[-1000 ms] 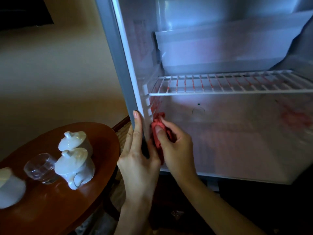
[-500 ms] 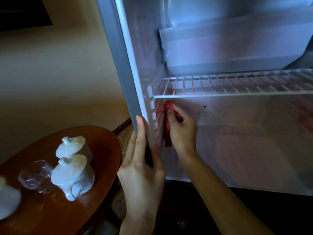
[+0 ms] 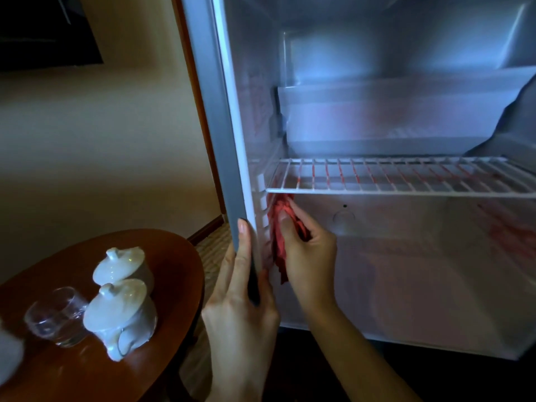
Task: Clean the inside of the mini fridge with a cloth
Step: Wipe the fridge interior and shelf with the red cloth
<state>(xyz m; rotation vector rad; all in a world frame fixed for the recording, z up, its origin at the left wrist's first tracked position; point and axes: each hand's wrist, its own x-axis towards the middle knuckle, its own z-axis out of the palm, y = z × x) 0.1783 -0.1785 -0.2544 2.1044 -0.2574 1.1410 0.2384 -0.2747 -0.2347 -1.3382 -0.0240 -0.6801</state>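
Observation:
The mini fridge (image 3: pixel 406 285) stands open with a white interior. My right hand (image 3: pixel 310 253) grips a bunched red cloth (image 3: pixel 280 227) and presses it against the left inner wall, just under the white wire shelf (image 3: pixel 406 177). My left hand (image 3: pixel 240 300) holds the fridge's grey left front edge (image 3: pixel 220 140), fingers straight along the outside and thumb hooked round the inner side. Part of the cloth is hidden behind my right fingers.
A translucent tray (image 3: pixel 391 120) sits above the wire shelf. A round wooden table (image 3: pixel 162 285) at the lower left carries two white lidded cups (image 3: pixel 121 311) and a clear glass (image 3: pixel 55 317). A cream wall lies behind it.
My right hand has carried the cloth up the left inner wall from near the front to just under the wire shelf. My left hand stays on the fridge edge.

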